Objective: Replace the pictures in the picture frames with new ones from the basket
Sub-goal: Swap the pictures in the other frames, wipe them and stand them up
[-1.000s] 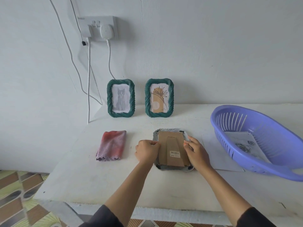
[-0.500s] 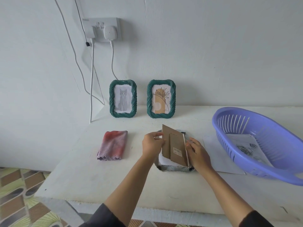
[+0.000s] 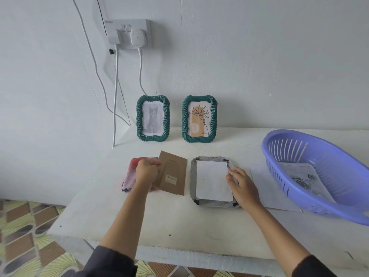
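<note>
**Under your right hand: free the old picture**

Between your hands lies the face-down frame [image 3: 192, 176], its back open and the white reverse of the old picture [image 3: 212, 180] showing. Your left hand [image 3: 146, 172] pinches the brown backing board [image 3: 174, 174] by its left edge, above the folded cloth [image 3: 129, 176]. Your right hand [image 3: 243, 186] lies with its fingers spread on the frame's right rim and its thumb at the paper's edge. Whether the thumb tip is under the paper is too small to tell.

Lay the board down flat just left of the frame, within easy reach. Then hold the rim down with your fingers and lift the paper by a corner, not the middle. It looks thin and would likely crease.

Just right of your right hand a loose sheet [image 3: 267, 188] lies on the table [image 3: 179, 226]. Beyond it the purple basket [image 3: 299, 136] holds the new pictures [image 3: 305, 176]. Put the old picture well apart from these so they do not mix.
</note>
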Demonstrator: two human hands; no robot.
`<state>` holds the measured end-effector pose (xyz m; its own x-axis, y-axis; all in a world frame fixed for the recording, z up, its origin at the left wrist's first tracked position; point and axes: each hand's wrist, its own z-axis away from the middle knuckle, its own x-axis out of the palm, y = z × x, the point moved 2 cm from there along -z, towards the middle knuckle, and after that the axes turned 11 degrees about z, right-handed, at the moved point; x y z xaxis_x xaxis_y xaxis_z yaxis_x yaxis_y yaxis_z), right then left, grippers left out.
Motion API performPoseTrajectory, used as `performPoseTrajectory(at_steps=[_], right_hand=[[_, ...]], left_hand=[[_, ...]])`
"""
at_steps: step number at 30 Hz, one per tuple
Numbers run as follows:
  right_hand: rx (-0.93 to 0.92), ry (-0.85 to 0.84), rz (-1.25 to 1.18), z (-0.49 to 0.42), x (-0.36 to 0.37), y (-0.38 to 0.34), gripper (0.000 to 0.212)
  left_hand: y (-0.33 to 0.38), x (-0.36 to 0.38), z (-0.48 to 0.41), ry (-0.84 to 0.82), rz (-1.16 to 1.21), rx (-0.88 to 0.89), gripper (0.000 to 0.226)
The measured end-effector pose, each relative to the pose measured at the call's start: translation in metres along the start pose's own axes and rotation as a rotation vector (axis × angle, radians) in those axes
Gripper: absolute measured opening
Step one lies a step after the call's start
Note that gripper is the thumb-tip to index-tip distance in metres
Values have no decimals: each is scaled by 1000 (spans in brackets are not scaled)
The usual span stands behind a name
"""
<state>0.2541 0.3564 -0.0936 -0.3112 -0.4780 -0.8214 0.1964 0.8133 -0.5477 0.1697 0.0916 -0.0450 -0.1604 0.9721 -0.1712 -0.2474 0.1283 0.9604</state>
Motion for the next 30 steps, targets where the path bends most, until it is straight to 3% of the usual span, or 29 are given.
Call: performPoseTrajectory(at_steps=[6,13,16,19,23,30], right_hand=[[16,1,2,0,1,0,35],[28,-8,4,1,0,-2,38],[35,-20,37,2,1,-3,39],[25,-23,49,3,1,-5,40],[24,-36,51,3,0,-8,40],[48,-60,59,4,-5,-11,39]], left_hand=[[-3,12,9,34,-379,163,29],[-3,26,22,91,-645,124,27],[1,41,33,66,-638,257,27],[-4,65,48,-77,-596,370,27],[-19,82,59,-115,-747,319,39],[-21,81,60,-83,-565,264,29]])
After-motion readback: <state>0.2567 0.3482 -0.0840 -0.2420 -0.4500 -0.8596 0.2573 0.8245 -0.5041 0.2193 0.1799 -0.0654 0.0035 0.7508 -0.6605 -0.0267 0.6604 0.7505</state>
